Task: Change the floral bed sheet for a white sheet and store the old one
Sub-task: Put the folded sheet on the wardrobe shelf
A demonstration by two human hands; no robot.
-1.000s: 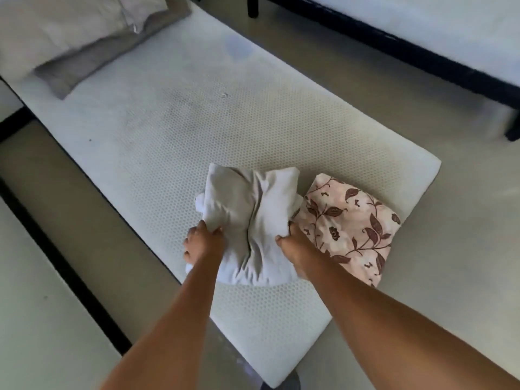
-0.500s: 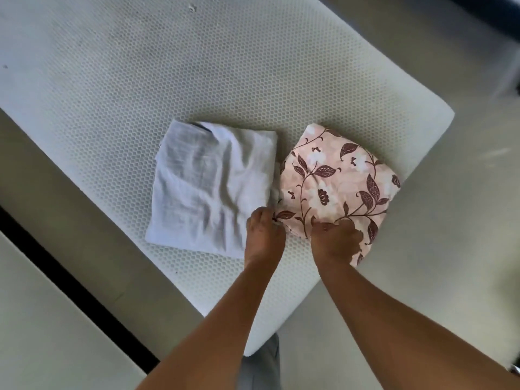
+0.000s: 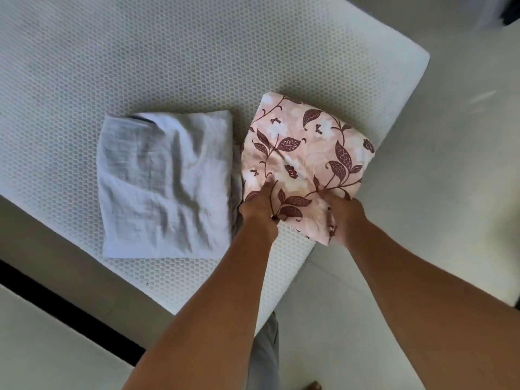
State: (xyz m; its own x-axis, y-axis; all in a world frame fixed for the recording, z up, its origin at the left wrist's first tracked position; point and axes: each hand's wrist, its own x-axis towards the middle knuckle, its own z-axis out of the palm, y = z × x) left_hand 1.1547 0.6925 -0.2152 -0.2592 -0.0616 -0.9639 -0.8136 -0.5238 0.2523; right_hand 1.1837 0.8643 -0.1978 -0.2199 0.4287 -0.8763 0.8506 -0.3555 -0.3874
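Left hand [image 3: 260, 206], right hand [image 3: 345, 218] — gripping floral sheet [image 3: 309, 147]

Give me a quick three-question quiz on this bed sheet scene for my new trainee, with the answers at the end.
1. Multiple choice: the left hand and right hand grip: A) a pillow B) the floral sheet C) a towel.
2. Fill in: seen by the person, the white sheet lies to the floral sheet's ___.
3. True or false: the white sheet is fully unfolded.
Key: 1 B; 2 left; 3 false, it lies folded on the mattress.
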